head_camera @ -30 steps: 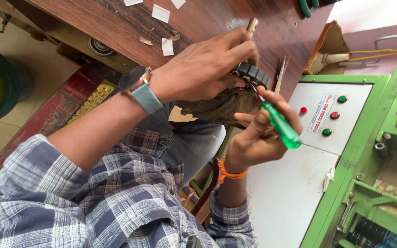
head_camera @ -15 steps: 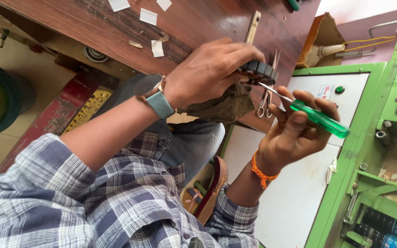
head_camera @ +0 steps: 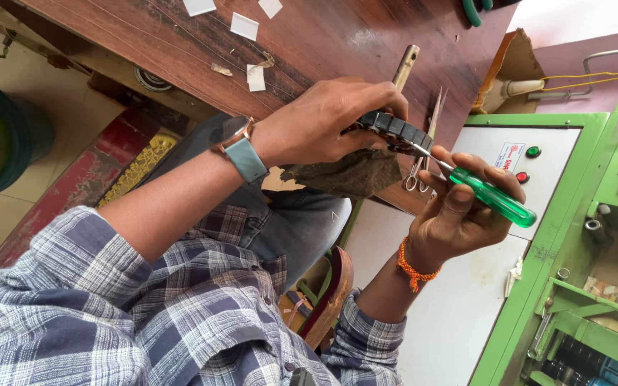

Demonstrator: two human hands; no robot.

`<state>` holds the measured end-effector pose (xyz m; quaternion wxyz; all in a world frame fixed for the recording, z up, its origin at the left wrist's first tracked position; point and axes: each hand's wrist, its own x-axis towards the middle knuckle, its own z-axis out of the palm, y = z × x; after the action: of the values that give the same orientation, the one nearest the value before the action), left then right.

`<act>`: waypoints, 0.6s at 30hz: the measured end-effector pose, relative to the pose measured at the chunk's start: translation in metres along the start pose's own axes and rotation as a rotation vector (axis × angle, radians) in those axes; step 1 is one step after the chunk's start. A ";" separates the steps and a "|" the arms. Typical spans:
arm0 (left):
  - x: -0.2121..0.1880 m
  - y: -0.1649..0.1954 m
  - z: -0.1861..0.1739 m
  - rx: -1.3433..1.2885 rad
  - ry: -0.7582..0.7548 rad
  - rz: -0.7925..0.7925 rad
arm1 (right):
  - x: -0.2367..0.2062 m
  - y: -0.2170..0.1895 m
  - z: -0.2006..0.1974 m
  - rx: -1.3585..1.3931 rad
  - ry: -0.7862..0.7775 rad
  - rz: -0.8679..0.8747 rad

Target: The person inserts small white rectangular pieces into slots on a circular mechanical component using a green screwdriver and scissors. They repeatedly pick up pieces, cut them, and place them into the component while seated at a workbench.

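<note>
While ridged black part (head_camera: 395, 129) meets screwdriver (head_camera: 491, 196).

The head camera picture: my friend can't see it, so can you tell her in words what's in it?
A person's left hand holds a dark ridged part with a brown cloth under it, while the right hand pokes a green-handled screwdriver at it. Behind are a wooden table with paper scraps and scissors, and a green machine beside it.
</note>
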<state>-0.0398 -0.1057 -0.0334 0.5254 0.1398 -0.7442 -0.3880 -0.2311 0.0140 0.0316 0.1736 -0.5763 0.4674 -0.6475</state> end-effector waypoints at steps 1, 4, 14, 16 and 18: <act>0.000 0.002 0.001 0.008 0.008 0.006 | 0.000 0.002 -0.001 -0.003 0.001 -0.016; -0.003 0.006 0.003 0.036 0.003 -0.038 | -0.004 0.005 -0.005 0.006 0.013 -0.034; -0.009 0.014 0.015 0.173 0.108 -0.013 | -0.002 -0.003 0.002 -0.036 -0.048 0.015; -0.009 0.014 0.017 0.178 0.126 -0.006 | 0.001 -0.010 0.003 -0.134 -0.097 0.019; -0.010 0.013 0.016 0.171 0.114 -0.016 | 0.005 -0.017 0.005 -0.196 -0.142 0.027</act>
<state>-0.0478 -0.0838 -0.0329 0.5498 0.2120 -0.7424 -0.3188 -0.2225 0.0170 0.0477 0.1579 -0.6285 0.5226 -0.5540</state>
